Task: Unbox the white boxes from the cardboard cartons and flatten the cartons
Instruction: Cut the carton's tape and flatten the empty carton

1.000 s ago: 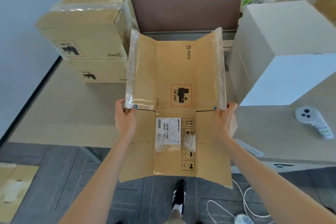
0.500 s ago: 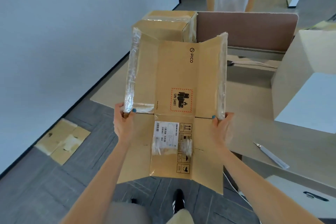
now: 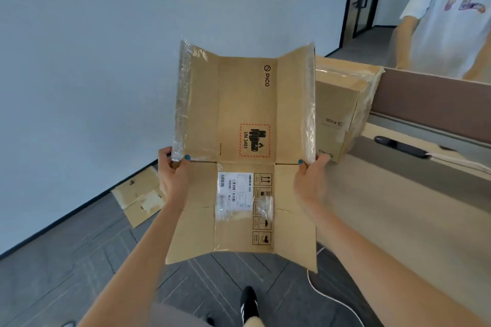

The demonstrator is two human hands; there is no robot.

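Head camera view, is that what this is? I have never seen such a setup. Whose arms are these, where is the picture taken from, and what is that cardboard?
There is no machine here. A person wears one wide-angle camera on the head, so you look forward and down along their own arms. The left hand and the right hand each grip a side edge of a flattened carton, held up in the air with its printed side toward the camera. To the right is a desk with taped cartons stacked on it. By the wall, flat cardboard lies on the floor. A second person stands beyond the desk's divider.
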